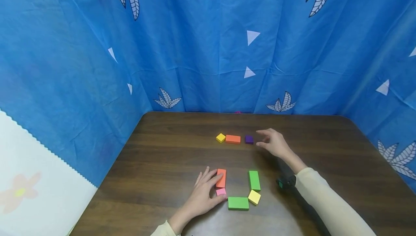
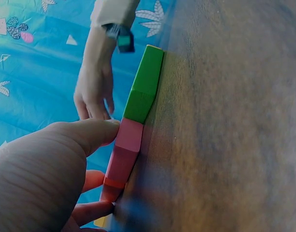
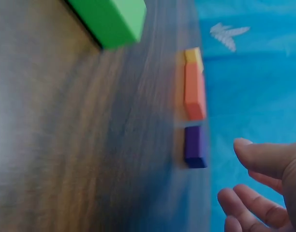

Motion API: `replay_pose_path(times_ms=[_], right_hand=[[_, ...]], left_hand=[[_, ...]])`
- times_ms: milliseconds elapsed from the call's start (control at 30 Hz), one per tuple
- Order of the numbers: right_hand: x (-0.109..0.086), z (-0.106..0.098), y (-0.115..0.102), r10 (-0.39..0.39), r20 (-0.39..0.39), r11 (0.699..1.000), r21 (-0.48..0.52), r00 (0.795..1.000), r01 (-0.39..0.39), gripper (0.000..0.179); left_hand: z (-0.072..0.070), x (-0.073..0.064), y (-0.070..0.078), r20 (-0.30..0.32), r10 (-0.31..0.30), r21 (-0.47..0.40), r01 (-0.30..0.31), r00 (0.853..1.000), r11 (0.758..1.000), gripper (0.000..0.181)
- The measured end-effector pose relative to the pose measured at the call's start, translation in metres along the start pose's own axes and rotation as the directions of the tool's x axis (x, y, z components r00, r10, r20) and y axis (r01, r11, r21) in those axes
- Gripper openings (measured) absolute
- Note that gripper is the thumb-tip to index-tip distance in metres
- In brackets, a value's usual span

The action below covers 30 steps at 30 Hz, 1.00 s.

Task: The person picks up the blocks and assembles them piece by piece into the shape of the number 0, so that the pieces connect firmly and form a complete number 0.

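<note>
At the near left of the table my left hand (image 1: pixel 202 196) touches a row of toy blocks. Its fingers reach over the orange block (image 1: pixel 221 183), while the thumb lies by the pink block (image 1: pixel 220 191). In the left wrist view the thumb tip meets the top of the pink block (image 2: pixel 127 137), right beside a green block (image 2: pixel 144 79). Farther back, my right hand (image 1: pixel 274 143) hovers just right of a small purple block (image 1: pixel 249 140), thumb and fingers apart. The right wrist view shows a gap between that hand and the purple block (image 3: pixel 194 147).
A green block (image 1: pixel 238 202), a yellow block (image 1: pixel 254 197) and another green block (image 1: pixel 254 180) continue the near U-shaped outline. Left of the purple block lie an orange block (image 1: pixel 233 139) and a yellow block (image 1: pixel 220 138). A blue curtain (image 1: pixel 201 48) hangs behind the wooden table (image 1: pixel 156 149).
</note>
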State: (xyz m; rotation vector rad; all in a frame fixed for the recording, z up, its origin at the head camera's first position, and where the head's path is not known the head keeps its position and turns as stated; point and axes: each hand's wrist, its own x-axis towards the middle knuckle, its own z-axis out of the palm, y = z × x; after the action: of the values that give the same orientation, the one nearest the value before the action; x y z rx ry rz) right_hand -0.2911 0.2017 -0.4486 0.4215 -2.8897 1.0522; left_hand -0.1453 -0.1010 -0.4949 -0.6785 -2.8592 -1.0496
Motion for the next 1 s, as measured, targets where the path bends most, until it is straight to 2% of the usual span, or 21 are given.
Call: replay_pose_path(times_ms=[167, 400, 667, 867, 1000], right_hand=[[0.02, 0.008, 0.005, 0.066, 0.087, 0.997, 0.035, 0.994, -0.069, 0.048], [0.029, 0.021, 0.005, 0.109, 0.118, 0.992, 0.048, 0.987, -0.115, 0.046], [0.03, 0.027, 0.006, 0.093, 0.067, 0.996, 0.004, 0.993, -0.094, 0.033], [0.026, 0.025, 0.008, 0.094, 0.074, 0.996, 0.0, 0.993, -0.095, 0.031], [0.016, 0.02, 0.007, 0.059, 0.085, 0.998, 0.026, 0.995, -0.062, 0.03]], left_hand=[[-0.001, 0.0, 0.001, -0.004, 0.002, -0.001, -0.002, 1.0, 1.0, 0.064], [0.0, 0.0, 0.0, 0.003, 0.002, 0.003, -0.002, 1.0, 1.0, 0.065], [0.0, 0.0, 0.0, 0.002, -0.002, 0.011, 0.002, 1.0, 1.0, 0.064], [0.0, 0.0, 0.0, 0.003, -0.004, 0.007, 0.004, 1.0, 1.0, 0.063], [0.0, 0.0, 0.0, 0.001, -0.001, 0.009, 0.001, 1.0, 1.0, 0.064]])
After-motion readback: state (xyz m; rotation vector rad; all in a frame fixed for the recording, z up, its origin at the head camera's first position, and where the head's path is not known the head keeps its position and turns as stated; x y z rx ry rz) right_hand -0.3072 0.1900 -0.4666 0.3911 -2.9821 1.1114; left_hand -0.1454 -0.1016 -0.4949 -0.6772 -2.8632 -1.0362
